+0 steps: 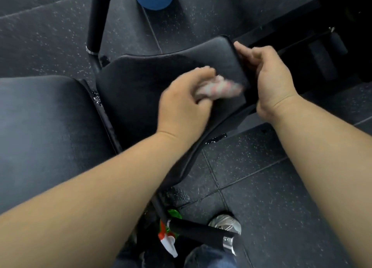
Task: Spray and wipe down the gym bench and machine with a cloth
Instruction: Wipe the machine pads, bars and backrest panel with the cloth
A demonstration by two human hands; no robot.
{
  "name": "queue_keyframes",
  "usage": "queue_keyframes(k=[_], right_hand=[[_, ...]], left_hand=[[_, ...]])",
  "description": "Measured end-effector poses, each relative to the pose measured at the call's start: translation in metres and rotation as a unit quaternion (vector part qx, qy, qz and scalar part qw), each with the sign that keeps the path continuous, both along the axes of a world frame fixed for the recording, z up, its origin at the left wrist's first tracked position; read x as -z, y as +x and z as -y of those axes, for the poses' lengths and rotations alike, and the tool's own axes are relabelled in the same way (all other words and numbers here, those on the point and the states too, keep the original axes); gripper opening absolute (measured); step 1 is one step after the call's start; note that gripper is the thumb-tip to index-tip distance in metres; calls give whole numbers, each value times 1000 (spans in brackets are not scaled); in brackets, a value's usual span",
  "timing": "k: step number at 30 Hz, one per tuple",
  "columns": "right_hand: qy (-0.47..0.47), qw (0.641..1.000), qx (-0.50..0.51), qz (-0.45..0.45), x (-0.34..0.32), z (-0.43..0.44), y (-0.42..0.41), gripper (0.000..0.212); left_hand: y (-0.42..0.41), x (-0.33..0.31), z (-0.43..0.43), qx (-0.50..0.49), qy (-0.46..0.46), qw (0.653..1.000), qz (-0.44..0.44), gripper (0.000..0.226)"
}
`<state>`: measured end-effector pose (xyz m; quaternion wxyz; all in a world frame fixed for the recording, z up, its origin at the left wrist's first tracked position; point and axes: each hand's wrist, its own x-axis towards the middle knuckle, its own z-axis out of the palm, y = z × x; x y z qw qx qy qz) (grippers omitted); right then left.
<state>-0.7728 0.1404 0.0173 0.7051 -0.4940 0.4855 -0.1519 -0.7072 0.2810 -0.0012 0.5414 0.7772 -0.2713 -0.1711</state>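
Pink-striped cloth (218,86) bunched against the black seat pad (141,82), near its right end, clamped in the left grip (181,104). Right grip (267,76) curled round the pad's right edge. Lower down, behind a black handle (201,233), a green spray bottle (167,238), near a shoe (225,223).

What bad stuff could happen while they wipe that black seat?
1. Shiny wet patches lie on the dark speckled floor beside the black padded seat; the grey shoe stands nearby, so a slip seems possible.
2. The green spray bottle with a white trigger sits low by the feet, where it could get kicked.
3. The left hand bunches the pink-and-white cloth, so it may miss the edge that the right hand grips.
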Motion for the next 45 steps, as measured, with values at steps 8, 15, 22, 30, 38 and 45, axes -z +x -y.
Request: queue_keyframes(k=[8,15,22,30,38,45], right_hand=[[38,998,39,39,17,10,-6,55],[26,999,27,22,19,6,-6,52],[-13,998,60,9,24,7,-5,57],[37,997,44,43,21,13,-22,60],[6,994,96,50,24,0,-13,53],[-7,997,71,16,23,-4,-28,47]], left_hand=[[26,-5,47,2,51,996,79,21],[-35,-7,-16,87,76,988,106,16],[16,-25,70,21,73,994,74,9],[-49,-2,7,131,71,969,196,20],[11,-34,75,11,85,993,82,17],[-35,1,26,85,93,973,193,41]])
